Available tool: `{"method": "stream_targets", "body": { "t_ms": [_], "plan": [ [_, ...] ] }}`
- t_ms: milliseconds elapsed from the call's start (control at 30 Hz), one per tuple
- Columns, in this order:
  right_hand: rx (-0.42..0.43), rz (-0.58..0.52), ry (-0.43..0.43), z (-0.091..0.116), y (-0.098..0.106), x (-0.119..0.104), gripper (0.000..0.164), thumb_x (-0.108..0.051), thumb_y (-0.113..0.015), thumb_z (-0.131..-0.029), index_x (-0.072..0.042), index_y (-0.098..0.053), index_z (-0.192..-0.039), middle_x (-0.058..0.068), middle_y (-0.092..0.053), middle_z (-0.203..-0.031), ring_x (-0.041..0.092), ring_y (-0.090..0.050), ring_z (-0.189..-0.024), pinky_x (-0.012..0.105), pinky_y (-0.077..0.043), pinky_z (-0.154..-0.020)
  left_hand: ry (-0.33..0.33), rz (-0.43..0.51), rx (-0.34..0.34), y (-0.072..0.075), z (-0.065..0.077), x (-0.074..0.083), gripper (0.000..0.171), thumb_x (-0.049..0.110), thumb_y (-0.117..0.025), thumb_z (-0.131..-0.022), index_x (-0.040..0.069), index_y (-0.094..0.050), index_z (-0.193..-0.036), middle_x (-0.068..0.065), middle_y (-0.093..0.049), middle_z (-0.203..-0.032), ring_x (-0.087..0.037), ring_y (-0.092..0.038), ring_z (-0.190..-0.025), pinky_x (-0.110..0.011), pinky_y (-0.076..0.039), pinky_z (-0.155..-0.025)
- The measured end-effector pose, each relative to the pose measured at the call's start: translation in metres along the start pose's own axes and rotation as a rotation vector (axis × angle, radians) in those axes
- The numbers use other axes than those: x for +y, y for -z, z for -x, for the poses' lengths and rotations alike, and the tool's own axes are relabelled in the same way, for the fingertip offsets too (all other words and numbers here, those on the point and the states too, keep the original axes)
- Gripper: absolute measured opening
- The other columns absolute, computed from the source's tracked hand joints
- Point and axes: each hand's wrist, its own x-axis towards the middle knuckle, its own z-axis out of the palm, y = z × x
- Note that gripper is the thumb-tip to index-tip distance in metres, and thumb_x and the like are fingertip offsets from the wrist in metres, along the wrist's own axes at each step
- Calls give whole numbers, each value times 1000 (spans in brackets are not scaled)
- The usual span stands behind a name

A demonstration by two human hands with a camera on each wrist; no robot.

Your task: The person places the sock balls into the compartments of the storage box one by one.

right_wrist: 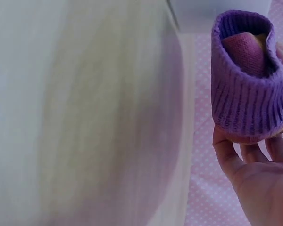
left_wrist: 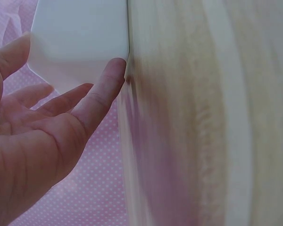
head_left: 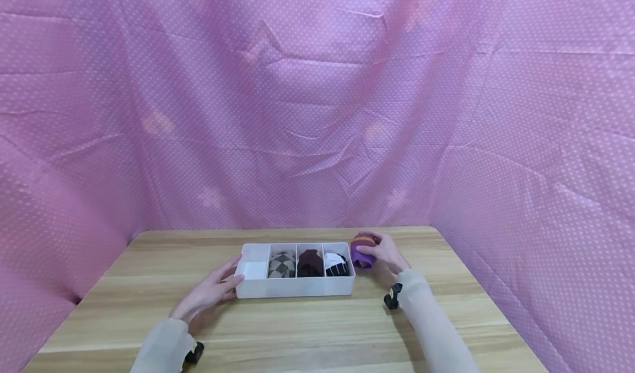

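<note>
A white divided storage box (head_left: 294, 289) lies lengthwise on the table. Its leftmost compartment holds nothing; the others carry a checkered rolled sock (head_left: 282, 264), a dark maroon one (head_left: 310, 264) and a white and black one (head_left: 336, 264). My left hand (head_left: 210, 290) rests its fairly straight fingers against the box's left end, and the left wrist view shows the fingertips (left_wrist: 114, 68) along that end wall. At the box's right end, my right hand (head_left: 386, 253) grips a rolled purple sock (right_wrist: 243, 94) with an orange band, thumb on one side and fingers on the other.
A light wood-grain table (head_left: 297, 329) is under everything. Pink dotted cloth (head_left: 317, 141) hangs behind it and along both sides. Small black devices are strapped to the left wrist (head_left: 194, 352) and the right wrist (head_left: 393, 296).
</note>
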Motion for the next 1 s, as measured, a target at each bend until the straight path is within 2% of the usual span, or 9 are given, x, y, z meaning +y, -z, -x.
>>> {"method": "stream_targets", "body": {
  "t_ms": [200,400,567,833,1000],
  "plan": [
    [-9,-28,52,1,-1,-11,54,-20,-81,-81,-9,-61,-130,19,-65,-121,25,-63,-105,33,-59,-86,5,7,11,-2,3,0,73,22,-52,-103,6,-6,-158,-38,-14,-155,-47,-46,-131,-48,-50,-104],
    [11,-92,48,3,3,-18,56,-17,-81,-80,-8,-60,-131,20,-64,-125,26,-62,-107,33,-58,-90,14,5,26,-5,4,0,73,22,-53,-102,8,-8,-158,-36,-14,-156,-46,-47,-130,-47,-51,-103],
    [-18,-132,53,5,3,-27,58,-18,-81,-80,-7,-59,-133,20,-63,-126,26,-63,-108,34,-58,-91,8,-13,19,-7,6,1,73,22,-52,-103,7,-6,-158,-37,-14,-155,-46,-47,-130,-47,-51,-103],
    [-65,-108,89,6,-13,-40,62,-22,-81,-81,-1,-57,-134,19,-67,-121,21,-66,-103,29,-60,-87,-10,3,9,-9,9,0,74,22,-52,-103,5,-5,-158,-39,-14,-155,-47,-46,-130,-48,-50,-104],
    [-62,-148,95,9,-24,-44,57,-19,-81,-81,-2,-59,-132,18,-68,-120,22,-67,-102,30,-60,-86,-7,-1,10,-12,12,1,74,23,-51,-103,5,-5,-158,-38,-14,-155,-46,-45,-130,-48,-50,-104]
  ]
}}
